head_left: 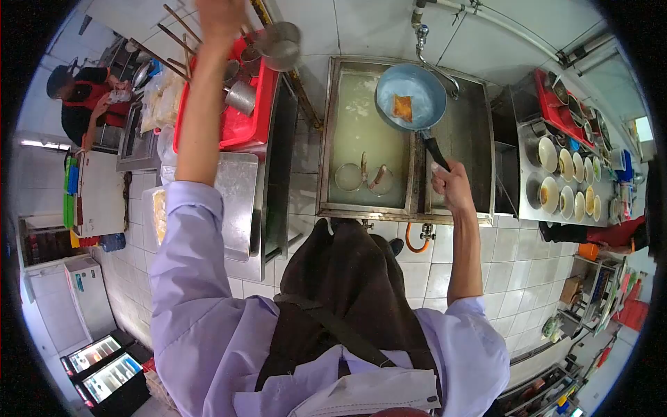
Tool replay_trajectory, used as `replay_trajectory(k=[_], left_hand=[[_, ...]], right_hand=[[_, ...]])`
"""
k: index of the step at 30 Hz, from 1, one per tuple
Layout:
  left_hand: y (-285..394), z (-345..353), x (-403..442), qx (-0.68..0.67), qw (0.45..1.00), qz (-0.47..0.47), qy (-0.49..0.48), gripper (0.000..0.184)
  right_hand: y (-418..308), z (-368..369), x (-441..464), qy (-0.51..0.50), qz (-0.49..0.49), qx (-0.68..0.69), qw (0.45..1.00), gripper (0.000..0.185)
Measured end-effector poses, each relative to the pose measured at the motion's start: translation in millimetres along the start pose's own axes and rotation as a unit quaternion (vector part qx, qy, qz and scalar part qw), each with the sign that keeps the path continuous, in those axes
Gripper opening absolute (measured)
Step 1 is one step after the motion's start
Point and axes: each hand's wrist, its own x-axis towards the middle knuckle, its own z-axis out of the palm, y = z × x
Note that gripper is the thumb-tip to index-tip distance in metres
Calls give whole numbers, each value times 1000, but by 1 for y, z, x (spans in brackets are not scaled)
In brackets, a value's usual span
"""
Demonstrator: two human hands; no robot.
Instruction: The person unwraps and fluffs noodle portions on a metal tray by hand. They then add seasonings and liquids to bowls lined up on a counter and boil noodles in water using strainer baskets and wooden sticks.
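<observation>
My right hand (450,182) is wrapped round the black handle of a blue frying pan (418,83). The pan sits above the divider between two sink basins, and a yellow-brown square piece (402,108), perhaps a sponge, lies in it. My left hand (221,15) is raised at the top edge, blurred and partly cut off, so its fingers cannot be made out. Near it is a metal cup-shaped ladle (279,47); whether I hold it is unclear. Below that hand a red tray (240,128) holds metal ladles (241,97) with long handles.
Cloudy water fills the left basin (368,132), with two round-rimmed utensils (349,178) in it. A tap (421,35) reaches over the right basin. Several bowls (547,154) stand on a steel counter at right. A person (87,104) works at far left; another person's red clothing (615,235) shows at right.
</observation>
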Motion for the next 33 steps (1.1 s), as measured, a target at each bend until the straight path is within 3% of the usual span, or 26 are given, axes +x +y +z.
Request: replay_trajectory(k=[1,2,3,4,5,6,11,13,18,20,27,31,33], left_hand=[[13,17,-14,4,998,-59,-10,13],[7,33,-32,-10,1000,-6,-20,12],[23,47,-43,-65,993,-86,-42,13],[18,59,-59,3,985,-141,-99,14],[20,78,-73,37,993,-58,-98,15],[13,97,-90,-78,988,-96,-97,11],[45,135,-139,-111,977,-112,-142,11],[57,143,-145,-106,973,-129,-158,12],[60,163,-148,-49,979,-82,-181,16],[59,170,-148,-31,975,-92,-200,16],[56,191,-161,1,951,-177,-256,19],[24,211,-180,28,947,-168,-273,18],[14,212,-185,13,929,-213,-302,17]], right_hand=[[0,-1,3,0,-1,0,1000,9],[1,-4,7,-17,-10,9,1000,10],[0,-6,9,-35,-19,16,999,11],[-4,-6,10,-33,-22,14,999,11],[-8,-5,9,-30,-16,21,999,12],[-12,-4,8,-27,-8,27,999,13],[-11,-9,19,25,-20,-107,994,16],[-6,-11,25,48,-112,-238,964,21],[-2,-12,39,68,-158,-368,914,27],[6,-11,48,97,-206,-444,867,28],[47,0,87,121,-232,-478,839,29],[75,2,109,121,-214,-519,819,25],[83,1,117,118,-224,-523,814,24]])
